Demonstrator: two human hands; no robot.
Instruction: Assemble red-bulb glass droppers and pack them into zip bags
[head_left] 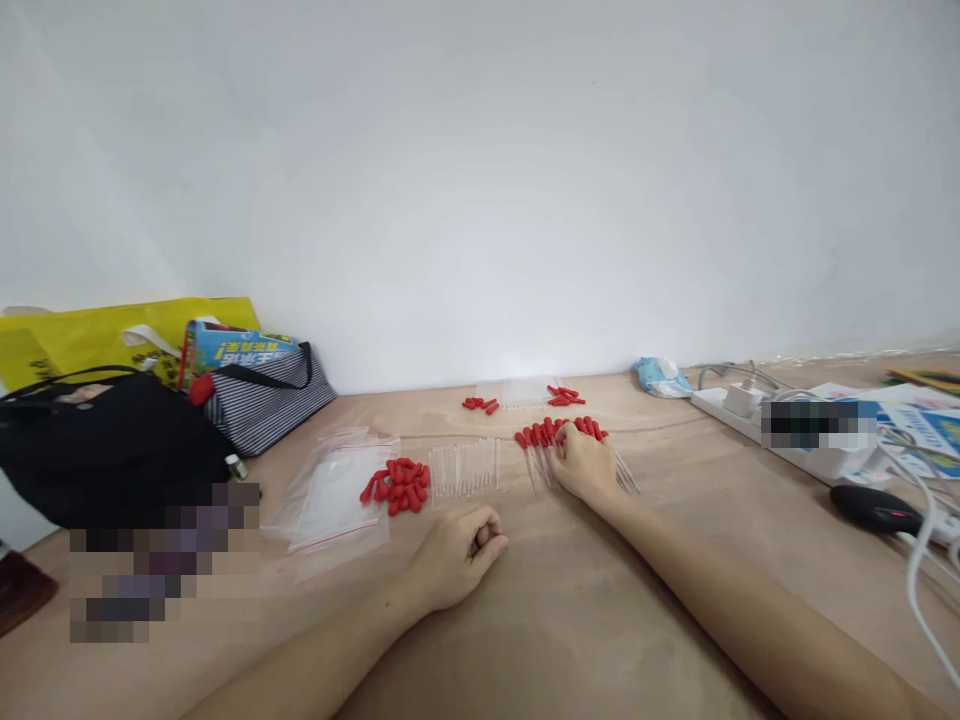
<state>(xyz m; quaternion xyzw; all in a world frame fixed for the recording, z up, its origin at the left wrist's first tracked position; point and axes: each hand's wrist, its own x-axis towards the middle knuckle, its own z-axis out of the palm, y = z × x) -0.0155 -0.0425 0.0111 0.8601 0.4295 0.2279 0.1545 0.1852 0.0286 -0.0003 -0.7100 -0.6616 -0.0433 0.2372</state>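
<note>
My right hand (589, 462) reaches to a row of droppers (534, 434) with red rubber bulbs and thin clear tubes. Its fingers are pinched at one dropper in the middle of the row, mostly hidden behind them. My left hand (461, 552) rests on the table, fingers curled in towards the thumb, with nothing visible in it. Just beyond it, clear glass tubes (465, 468) lie side by side without bulbs. A heap of loose red rubber bulbs (401, 485) sits left of those tubes. Clear zip bags (334, 505) lie flat beside the heap.
Farther back are more clear tubes (523, 394) with small red bulbs (566, 396) near them. Black (112, 450) and striped (266, 400) bags stand at left. On the right are a blue crumpled packet (662, 377), a power strip (787, 445), cables and a black device (876, 508).
</note>
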